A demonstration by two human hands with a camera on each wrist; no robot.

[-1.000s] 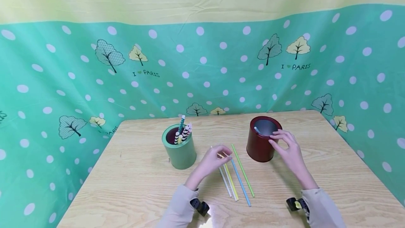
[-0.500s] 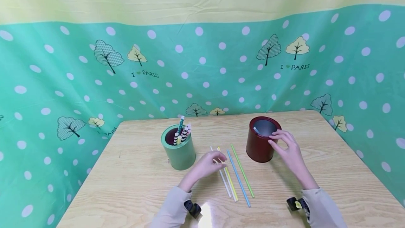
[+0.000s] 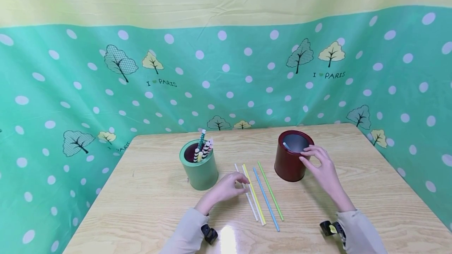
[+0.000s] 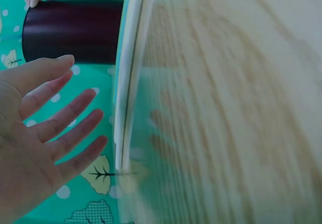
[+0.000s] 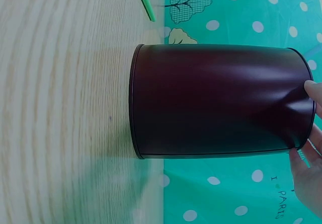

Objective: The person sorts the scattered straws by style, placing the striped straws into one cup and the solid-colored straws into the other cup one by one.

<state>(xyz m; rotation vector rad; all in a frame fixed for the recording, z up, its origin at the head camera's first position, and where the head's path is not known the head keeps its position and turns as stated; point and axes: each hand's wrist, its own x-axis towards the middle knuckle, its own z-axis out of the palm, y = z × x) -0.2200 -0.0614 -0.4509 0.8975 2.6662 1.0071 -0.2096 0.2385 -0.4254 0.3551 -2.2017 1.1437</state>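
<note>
My left hand (image 3: 226,188) hovers over the left end of a row of thin straws, its fingers loosely bent and nothing between them. The row has a green straw (image 3: 271,191), a blue straw (image 3: 266,200), a yellow straw (image 3: 255,190) and white straws (image 3: 251,204). In the left wrist view the left hand (image 4: 45,128) has spread fingers, apart from the straws. My right hand (image 3: 323,171) grips the near right rim of an upright dark red can (image 3: 288,164), also large in the right wrist view. One light blue stick (image 3: 287,146) leans inside the can.
A green can (image 3: 202,175) stands to the left, holding several patterned sticks (image 3: 202,140). All stand on a wooden table (image 3: 148,207). A spotted green and yellow curtain (image 3: 226,81) hangs behind the table and along its sides.
My left hand has moved left and slightly down, away from the blue and green straws, uncovering the straws' far ends. The right hand and the dark red can have stayed in place.
</note>
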